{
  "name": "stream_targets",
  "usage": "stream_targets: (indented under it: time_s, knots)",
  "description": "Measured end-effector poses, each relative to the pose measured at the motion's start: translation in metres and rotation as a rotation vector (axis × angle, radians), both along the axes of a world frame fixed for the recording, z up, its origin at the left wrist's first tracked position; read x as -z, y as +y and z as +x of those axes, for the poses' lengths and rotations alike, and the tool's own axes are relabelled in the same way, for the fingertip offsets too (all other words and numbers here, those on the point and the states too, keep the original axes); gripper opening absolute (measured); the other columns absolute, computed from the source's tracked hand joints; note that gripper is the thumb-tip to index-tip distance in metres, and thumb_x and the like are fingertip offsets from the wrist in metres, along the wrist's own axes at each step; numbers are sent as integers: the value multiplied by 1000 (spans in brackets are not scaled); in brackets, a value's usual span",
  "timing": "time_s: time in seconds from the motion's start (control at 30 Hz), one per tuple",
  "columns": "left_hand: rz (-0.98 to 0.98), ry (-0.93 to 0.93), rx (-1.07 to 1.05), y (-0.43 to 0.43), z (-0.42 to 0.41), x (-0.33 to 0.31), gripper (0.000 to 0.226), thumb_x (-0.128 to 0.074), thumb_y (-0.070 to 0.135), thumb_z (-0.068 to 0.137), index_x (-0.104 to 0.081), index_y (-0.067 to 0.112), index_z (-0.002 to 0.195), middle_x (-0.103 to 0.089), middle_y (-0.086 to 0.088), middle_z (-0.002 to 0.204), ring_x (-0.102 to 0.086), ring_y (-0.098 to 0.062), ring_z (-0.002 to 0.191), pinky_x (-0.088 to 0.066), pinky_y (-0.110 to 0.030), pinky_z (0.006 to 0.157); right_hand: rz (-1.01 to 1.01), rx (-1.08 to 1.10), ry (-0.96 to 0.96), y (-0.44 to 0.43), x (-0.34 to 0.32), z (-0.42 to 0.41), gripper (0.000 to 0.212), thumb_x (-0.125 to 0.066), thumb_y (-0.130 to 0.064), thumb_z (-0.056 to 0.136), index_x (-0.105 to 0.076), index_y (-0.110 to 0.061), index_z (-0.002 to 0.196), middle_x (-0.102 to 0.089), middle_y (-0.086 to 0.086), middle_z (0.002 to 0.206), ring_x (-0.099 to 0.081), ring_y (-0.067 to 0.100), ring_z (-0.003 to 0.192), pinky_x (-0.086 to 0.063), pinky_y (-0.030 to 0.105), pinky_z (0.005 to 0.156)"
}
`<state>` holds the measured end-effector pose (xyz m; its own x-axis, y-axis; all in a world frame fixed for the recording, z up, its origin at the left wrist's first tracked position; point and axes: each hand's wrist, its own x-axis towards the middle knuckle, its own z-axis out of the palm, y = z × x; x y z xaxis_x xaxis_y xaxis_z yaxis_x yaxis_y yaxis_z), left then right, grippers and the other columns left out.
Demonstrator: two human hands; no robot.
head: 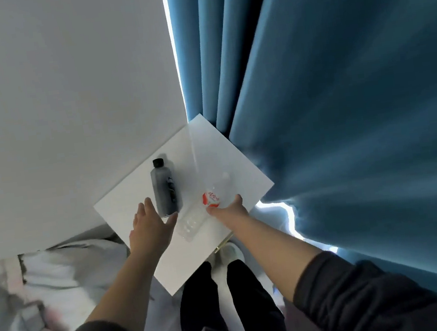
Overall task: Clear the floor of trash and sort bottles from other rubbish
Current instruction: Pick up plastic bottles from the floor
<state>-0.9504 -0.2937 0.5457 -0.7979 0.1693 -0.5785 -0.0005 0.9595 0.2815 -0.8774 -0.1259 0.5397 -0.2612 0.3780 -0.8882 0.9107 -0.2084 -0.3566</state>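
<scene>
The left hand (150, 226) is spread wide and holds nothing, its thumb tip just beside the base of the upright dark grey plastic bottle with a black cap (164, 191). The right hand (231, 209) appears to curl round the clear plastic bottle with a red-and-white label (211, 197), blurred above the white square tabletop (210, 150). A careless left-hand sweep could topple the dark bottle. The table edge lies just right of the right hand, where the blue curtain (344, 122) crowds in. Bare surface remains ahead.
</scene>
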Motion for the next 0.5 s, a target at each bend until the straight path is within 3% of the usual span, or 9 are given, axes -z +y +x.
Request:
stream_targets:
  time_s: [0.1,0.2,0.37,0.5]
  knots:
    - [43,-16,-15,7,-36,33,84,-61,44,88,-16,6,148,-29,-13,151,-32,-34,137,-35,-49,104,-15,272,-52,-7,33,-29,102,-79,-38,72,-14,-14,147,-43,11,140,-48,30,124,-42,42,104]
    - [81,-80,-121,16,-69,66,90,-66,42,84,-13,8,149,-31,-14,149,-37,-35,133,-38,-49,101,-93,623,-139,-12,65,-53,99,-80,-33,73,-17,-10,146,-35,13,145,-40,33,129,-36,49,107]
    - [86,-152,-281,26,-95,110,93,-73,40,77,-18,7,145,-38,-16,137,-45,-37,123,-45,-47,92,-87,631,-179,-36,107,-69,91,-73,-34,81,-19,-8,150,-28,17,152,-31,36,139,-29,44,114]
    - [86,-176,-275,32,-98,134,75,-75,35,75,-33,7,130,-44,-14,126,-51,-36,112,-47,-44,87,-44,726,-293,-40,120,-82,88,-82,-31,69,-29,-8,135,-41,13,133,-48,32,118,-42,37,90]
